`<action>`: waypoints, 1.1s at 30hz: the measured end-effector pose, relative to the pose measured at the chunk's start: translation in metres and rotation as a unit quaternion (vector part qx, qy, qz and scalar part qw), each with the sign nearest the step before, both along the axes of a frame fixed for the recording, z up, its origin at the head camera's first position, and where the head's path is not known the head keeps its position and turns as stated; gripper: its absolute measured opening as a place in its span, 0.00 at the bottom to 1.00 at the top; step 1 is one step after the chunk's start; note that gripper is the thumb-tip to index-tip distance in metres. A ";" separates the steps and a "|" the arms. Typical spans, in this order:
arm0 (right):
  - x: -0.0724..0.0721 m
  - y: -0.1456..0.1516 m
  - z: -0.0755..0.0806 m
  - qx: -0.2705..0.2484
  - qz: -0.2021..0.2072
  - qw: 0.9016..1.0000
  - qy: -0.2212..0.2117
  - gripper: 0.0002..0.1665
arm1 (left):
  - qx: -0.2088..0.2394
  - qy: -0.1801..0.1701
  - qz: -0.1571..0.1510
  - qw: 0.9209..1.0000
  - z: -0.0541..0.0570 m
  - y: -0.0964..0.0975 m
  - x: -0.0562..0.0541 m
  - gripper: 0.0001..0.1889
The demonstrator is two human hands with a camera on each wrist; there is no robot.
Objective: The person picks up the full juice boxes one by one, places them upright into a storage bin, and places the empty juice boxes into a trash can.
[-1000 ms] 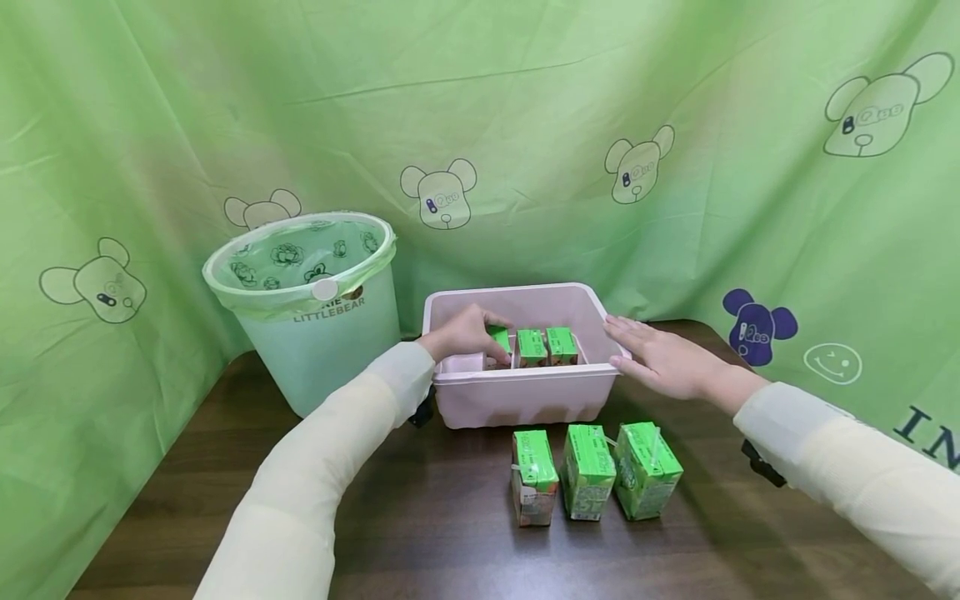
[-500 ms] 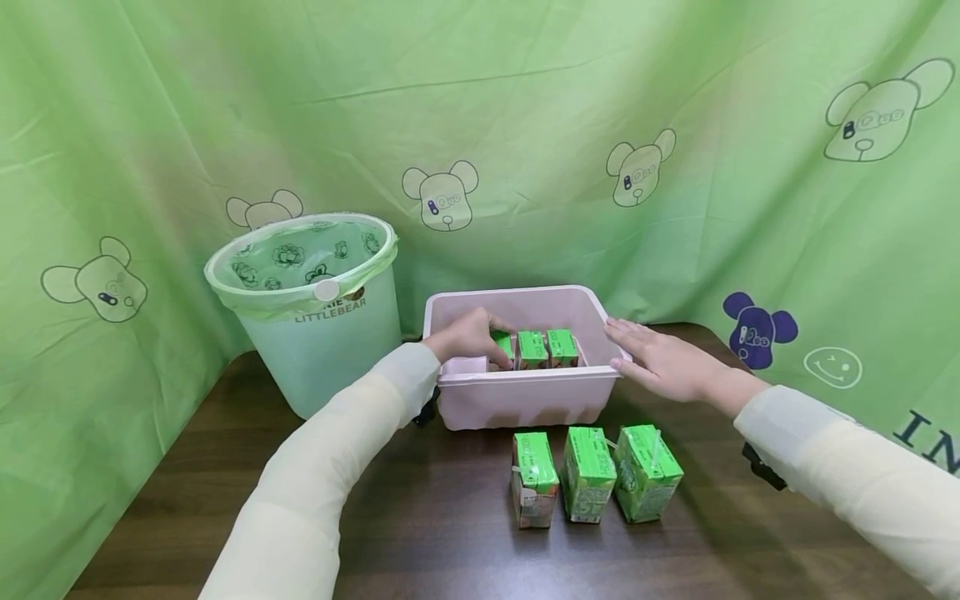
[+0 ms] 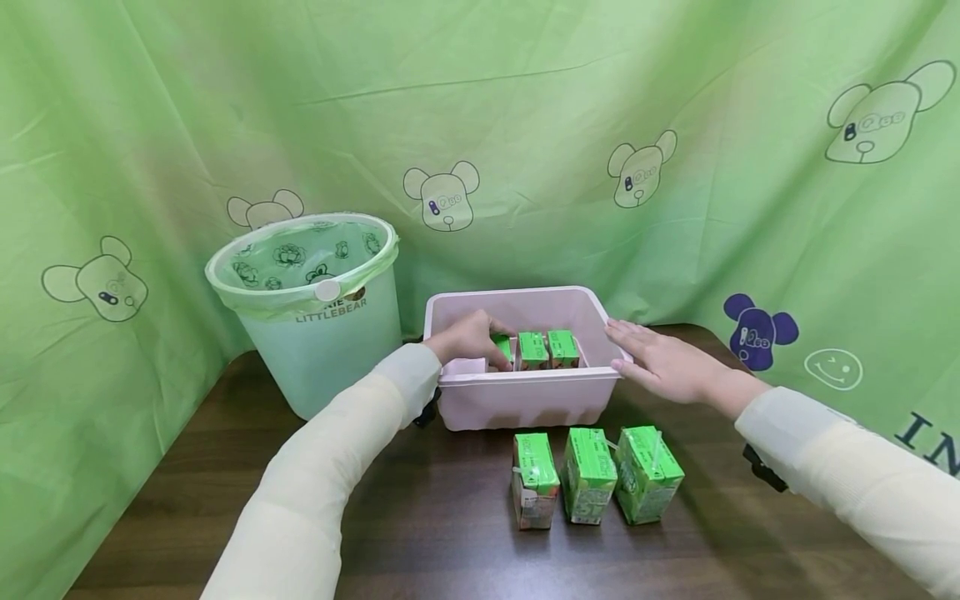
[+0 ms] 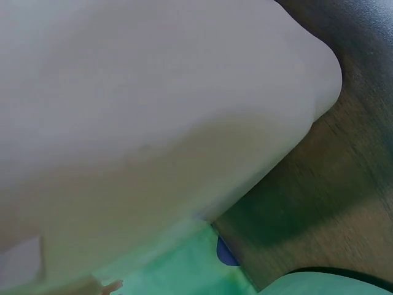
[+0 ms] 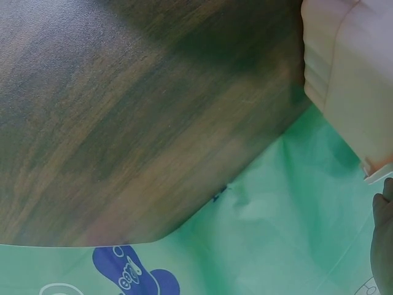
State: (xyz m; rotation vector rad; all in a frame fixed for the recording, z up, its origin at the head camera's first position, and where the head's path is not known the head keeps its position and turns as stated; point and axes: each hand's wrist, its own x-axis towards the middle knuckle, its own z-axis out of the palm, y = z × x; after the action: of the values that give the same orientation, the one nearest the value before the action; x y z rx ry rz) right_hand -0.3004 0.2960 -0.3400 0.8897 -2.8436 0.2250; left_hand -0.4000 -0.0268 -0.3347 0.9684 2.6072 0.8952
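Head view shows me three green-topped cartons [image 3: 590, 475] standing in a row on the dark wooden table [image 3: 420, 533]. Just beyond, inside the pink tub [image 3: 525, 404], I see the left hand [image 3: 472, 335] gripping the leftmost carton [image 3: 504, 342], beside two more cartons [image 3: 532, 350]. The right hand [image 3: 667, 358], fingers straight, touches the tub's right rim. A green curtain [image 3: 525, 100] hangs behind.

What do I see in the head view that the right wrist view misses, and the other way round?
Only head: the left hand gripping a carton, five more cartons, the bin.
Only right wrist: the tub's right end from outside.
Both: table, curtain, tub and right hand, though the wrist view catches just part of the last two.
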 end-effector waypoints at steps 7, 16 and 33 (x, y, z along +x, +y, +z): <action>0.000 0.000 0.000 0.003 -0.001 1.000 0.002 0.37 | 0.002 -0.014 0.003 1.000 0.000 0.001 0.000 0.31; 0.000 0.000 0.001 0.004 0.001 1.000 0.003 0.37 | 0.009 -0.035 -0.003 0.999 0.001 0.000 0.001 0.31; -0.001 0.001 -0.003 -0.020 -0.009 1.000 -0.006 0.38 | 0.028 -0.043 -0.007 0.999 0.008 -0.005 0.007 0.33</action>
State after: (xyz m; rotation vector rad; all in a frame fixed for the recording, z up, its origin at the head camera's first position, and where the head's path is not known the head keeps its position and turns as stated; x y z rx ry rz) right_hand -0.3019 0.2971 -0.3432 0.8578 -2.8456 0.2848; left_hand -0.3933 -0.0321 -0.3270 0.9389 2.5122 0.9902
